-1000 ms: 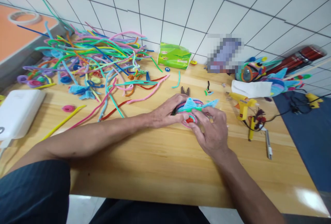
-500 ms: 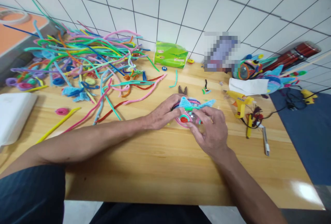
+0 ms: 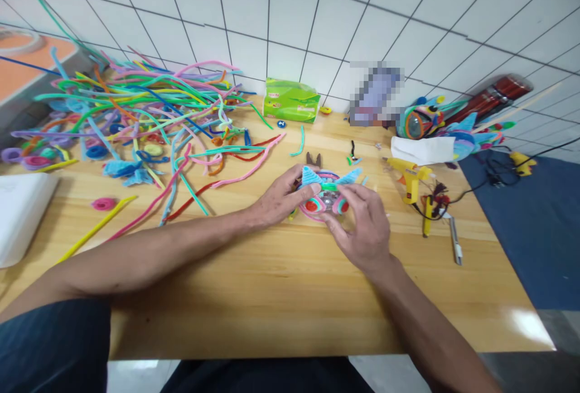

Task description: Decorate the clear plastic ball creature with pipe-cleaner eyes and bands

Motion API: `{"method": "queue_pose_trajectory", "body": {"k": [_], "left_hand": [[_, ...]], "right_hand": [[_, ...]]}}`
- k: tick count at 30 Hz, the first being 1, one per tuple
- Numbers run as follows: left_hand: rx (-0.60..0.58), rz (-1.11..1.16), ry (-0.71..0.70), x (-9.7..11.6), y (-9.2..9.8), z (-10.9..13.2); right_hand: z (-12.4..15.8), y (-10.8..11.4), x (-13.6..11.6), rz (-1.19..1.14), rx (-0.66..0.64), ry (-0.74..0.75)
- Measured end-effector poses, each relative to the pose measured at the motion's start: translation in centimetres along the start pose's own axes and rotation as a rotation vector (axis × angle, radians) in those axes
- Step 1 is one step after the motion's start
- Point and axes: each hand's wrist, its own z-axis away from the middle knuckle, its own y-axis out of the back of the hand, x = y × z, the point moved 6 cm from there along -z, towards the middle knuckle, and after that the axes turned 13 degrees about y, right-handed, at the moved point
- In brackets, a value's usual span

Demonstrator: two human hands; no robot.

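Note:
A round pipe-cleaner craft with two light blue pointed pieces, a green strip and red-centred rings lies between my hands, low over the wooden table. My left hand grips its left edge, thumb on the front near the green strip. From the right, my right hand holds it with bent fingers at the top and the thumb at the lower edge. The palms hide parts of its sides. Just behind the craft, the dark jaws of pliers show.
Loose pipe cleaners pile up at the back left. A green packet stands by the wall. To the right lie a yellow glue gun, a white paper, a cutter and a red flask. A white box sits far left.
The craft has turned, so both ring shapes and both blue points now show more evenly. My right hand's fingers have shifted along with it. The view has moved slightly to the right.

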Motion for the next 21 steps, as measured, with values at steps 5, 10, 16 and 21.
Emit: {"method": "queue_pose_trajectory", "body": {"k": [5, 10, 16, 21], "left_hand": [[-0.011, 0.045, 0.007, -0.4, -0.1, 0.1], [0.026, -0.002, -0.038, -0.5, 0.2, 0.0], [0.026, -0.032, -0.061, -0.6, 0.4, -0.2], [-0.008, -0.057, -0.049, -0.2, 0.3, 0.0]], "right_hand": [[0.2, 0.7, 0.8, 0.017, 0.041, -0.044], [0.3, -0.2, 0.6, -0.074, -0.02, -0.029], [0.2, -0.2, 0.3, -0.091, -0.02, -0.035], [0.1, -0.2, 0.3, -0.071, -0.006, -0.039]]}}
